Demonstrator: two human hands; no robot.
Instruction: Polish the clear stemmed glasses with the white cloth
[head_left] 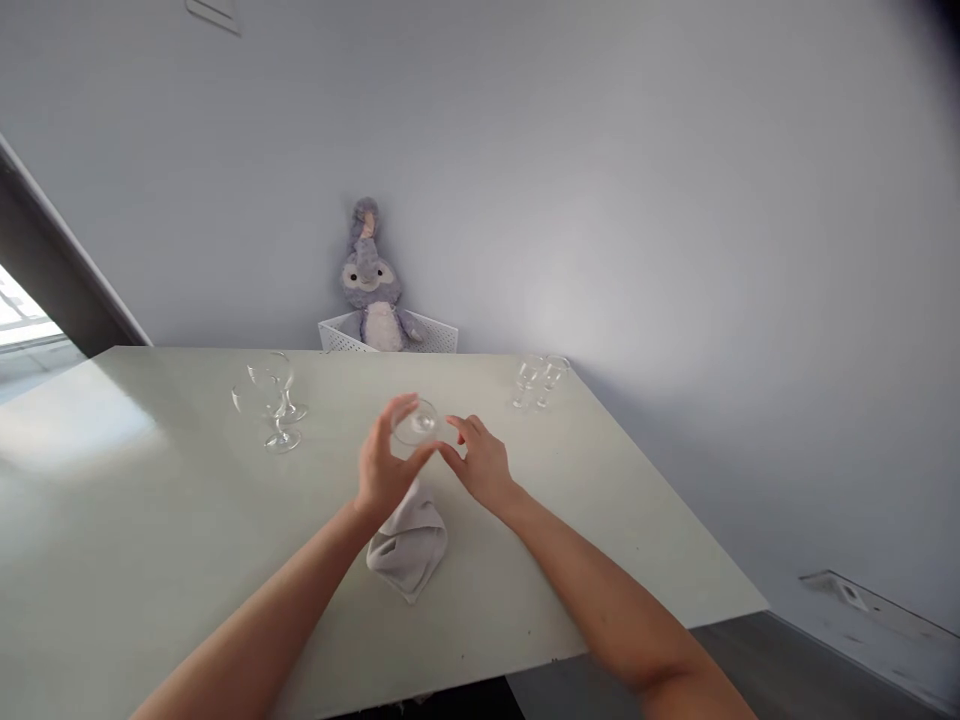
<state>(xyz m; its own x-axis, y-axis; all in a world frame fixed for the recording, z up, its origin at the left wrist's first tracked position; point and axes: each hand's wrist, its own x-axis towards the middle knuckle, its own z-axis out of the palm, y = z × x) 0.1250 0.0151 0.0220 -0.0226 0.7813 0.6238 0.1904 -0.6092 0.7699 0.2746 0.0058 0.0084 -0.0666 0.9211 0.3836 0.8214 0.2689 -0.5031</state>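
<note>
My left hand (386,462) is curled round the edge of a clear stemmed glass (417,424), held above the table with its round end facing me. Fingers are on its far left side and the thumb lies below. Just to the right, my right hand (478,462) has its thumb and fingers apart in a curve. Its fingertips come close to the glass; whether they touch the clear edge is hard to see. Both thumb tips nearly meet. Beneath my left wrist, a crumpled light grey cloth (409,550) lies on the table.
Two larger stemmed glasses (282,440) stand on the white table (187,540) at left. Two small stemmed glasses (528,375) stand at the far right corner. Behind the far edge, a purple plush toy (367,275) sits in a white perforated basket (442,338) against the wall.
</note>
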